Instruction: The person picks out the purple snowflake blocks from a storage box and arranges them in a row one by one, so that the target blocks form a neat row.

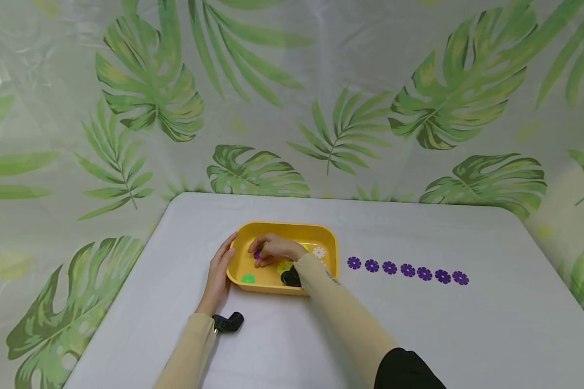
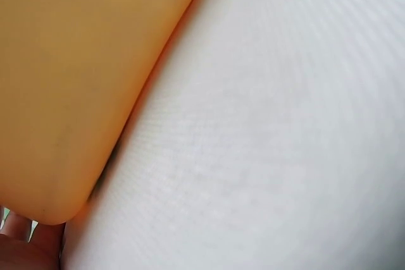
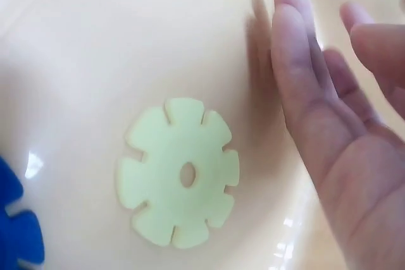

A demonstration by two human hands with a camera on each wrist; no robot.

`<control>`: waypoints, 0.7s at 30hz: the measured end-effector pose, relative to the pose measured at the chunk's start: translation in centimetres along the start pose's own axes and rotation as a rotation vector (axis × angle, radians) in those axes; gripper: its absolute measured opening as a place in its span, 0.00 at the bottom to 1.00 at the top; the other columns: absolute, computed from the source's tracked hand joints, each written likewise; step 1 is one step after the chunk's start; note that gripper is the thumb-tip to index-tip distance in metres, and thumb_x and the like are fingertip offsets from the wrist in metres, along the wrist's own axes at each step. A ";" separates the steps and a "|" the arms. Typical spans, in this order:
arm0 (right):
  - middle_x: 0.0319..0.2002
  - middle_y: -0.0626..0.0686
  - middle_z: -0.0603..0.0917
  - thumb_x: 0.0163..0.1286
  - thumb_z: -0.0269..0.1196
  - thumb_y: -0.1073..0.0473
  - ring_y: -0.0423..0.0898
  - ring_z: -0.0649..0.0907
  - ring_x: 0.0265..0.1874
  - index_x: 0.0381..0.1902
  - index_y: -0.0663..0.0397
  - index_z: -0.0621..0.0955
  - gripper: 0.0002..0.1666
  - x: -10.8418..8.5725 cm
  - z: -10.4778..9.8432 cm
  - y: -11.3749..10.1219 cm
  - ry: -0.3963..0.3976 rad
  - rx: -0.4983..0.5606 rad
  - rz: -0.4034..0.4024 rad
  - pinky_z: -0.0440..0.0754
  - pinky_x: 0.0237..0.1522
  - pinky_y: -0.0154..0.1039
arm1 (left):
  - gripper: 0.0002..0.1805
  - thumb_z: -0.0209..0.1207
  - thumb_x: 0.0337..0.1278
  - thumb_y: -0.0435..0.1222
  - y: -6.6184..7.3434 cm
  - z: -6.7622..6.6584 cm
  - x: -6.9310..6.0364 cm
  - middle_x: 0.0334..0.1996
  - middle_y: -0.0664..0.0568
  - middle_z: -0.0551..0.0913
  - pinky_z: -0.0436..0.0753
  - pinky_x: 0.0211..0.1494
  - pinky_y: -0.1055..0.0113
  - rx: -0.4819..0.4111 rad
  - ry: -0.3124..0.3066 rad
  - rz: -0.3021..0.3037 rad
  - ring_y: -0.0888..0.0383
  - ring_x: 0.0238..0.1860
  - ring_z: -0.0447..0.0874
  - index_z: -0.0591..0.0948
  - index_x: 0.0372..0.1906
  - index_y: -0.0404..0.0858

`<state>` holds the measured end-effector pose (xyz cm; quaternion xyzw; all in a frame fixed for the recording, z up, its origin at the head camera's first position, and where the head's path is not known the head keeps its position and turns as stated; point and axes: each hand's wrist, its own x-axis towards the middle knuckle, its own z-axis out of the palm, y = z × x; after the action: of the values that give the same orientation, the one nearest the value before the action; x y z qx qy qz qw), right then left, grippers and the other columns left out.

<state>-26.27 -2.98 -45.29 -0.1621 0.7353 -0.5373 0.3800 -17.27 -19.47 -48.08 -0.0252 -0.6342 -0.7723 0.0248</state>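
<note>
A yellow tray (image 1: 267, 289) stands on the white table. My left hand (image 1: 217, 275) holds its left side, thumb at the rim and fingers along the outer wall. In the left wrist view, parts of fingers (image 2: 45, 245) show beside the tray wall (image 2: 82, 80). My right hand (image 1: 278, 248) reaches inside the tray, fingers bent near a purple notched disc (image 1: 257, 254). The right wrist view shows thumb and fingers apart with no disc visible between them. A light green disc (image 3: 168, 175) lies flat beside that hand; part of a blue disc (image 3: 16, 226) is at the left edge.
To the tray's right, several purple flower-shaped discs (image 1: 407, 270) form a row on the table (image 1: 394, 324). Inside the tray are a yellow disc (image 1: 283, 268) and a white disc (image 1: 318, 252). Behind the table hangs a leaf-patterned curtain (image 1: 345, 70).
</note>
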 end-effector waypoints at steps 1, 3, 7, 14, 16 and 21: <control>0.40 0.61 0.77 0.65 0.48 0.79 0.51 0.82 0.32 0.51 0.74 0.75 0.18 0.0 0.0 0.1 0.003 0.002 -0.003 0.84 0.43 0.41 | 0.24 0.39 0.76 0.34 0.0 0.0 0.0 0.73 0.51 0.55 0.55 0.73 0.56 0.001 0.001 -0.001 0.54 0.72 0.51 0.60 0.73 0.38; 0.40 0.62 0.78 0.65 0.48 0.79 0.50 0.82 0.32 0.51 0.75 0.75 0.17 -0.1 -0.1 0.2 0.008 0.005 -0.006 0.84 0.43 0.40 | 0.24 0.39 0.76 0.34 0.0 0.0 0.0 0.73 0.50 0.55 0.54 0.73 0.55 0.007 0.001 0.003 0.53 0.72 0.51 0.60 0.73 0.37; 0.39 0.61 0.78 0.64 0.47 0.79 0.48 0.81 0.31 0.51 0.76 0.75 0.18 -0.2 -0.3 0.4 0.003 0.005 0.000 0.84 0.42 0.39 | 0.24 0.39 0.76 0.34 0.1 0.1 0.0 0.73 0.50 0.55 0.53 0.73 0.55 0.007 -0.001 0.008 0.52 0.72 0.50 0.59 0.73 0.37; 0.37 0.59 0.78 0.63 0.49 0.79 0.47 0.80 0.27 0.51 0.73 0.75 0.19 -0.1 -0.4 0.5 -0.013 -0.044 -0.014 0.84 0.35 0.35 | 0.24 0.39 0.76 0.34 0.1 0.1 0.0 0.73 0.50 0.55 0.54 0.73 0.55 0.002 -0.005 0.008 0.52 0.72 0.51 0.59 0.73 0.37; 0.36 0.59 0.78 0.63 0.50 0.79 0.46 0.81 0.27 0.50 0.73 0.76 0.18 -0.1 -0.3 0.5 -0.011 -0.068 -0.010 0.84 0.35 0.35 | 0.24 0.39 0.76 0.34 0.1 0.1 0.0 0.73 0.50 0.55 0.54 0.73 0.55 -0.001 -0.005 0.005 0.53 0.72 0.52 0.59 0.73 0.37; 0.36 0.59 0.78 0.62 0.49 0.79 0.46 0.81 0.25 0.48 0.72 0.76 0.17 -0.2 -0.4 0.7 -0.030 -0.111 -0.002 0.84 0.31 0.35 | 0.24 0.39 0.76 0.35 -0.1 0.0 0.0 0.73 0.51 0.55 0.54 0.73 0.56 -0.016 0.002 -0.008 0.54 0.72 0.52 0.59 0.73 0.38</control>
<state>-26.30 -2.27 -45.80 -0.1919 0.7579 -0.4936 0.3809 -17.24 -19.43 -48.13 -0.0217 -0.6282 -0.7774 0.0221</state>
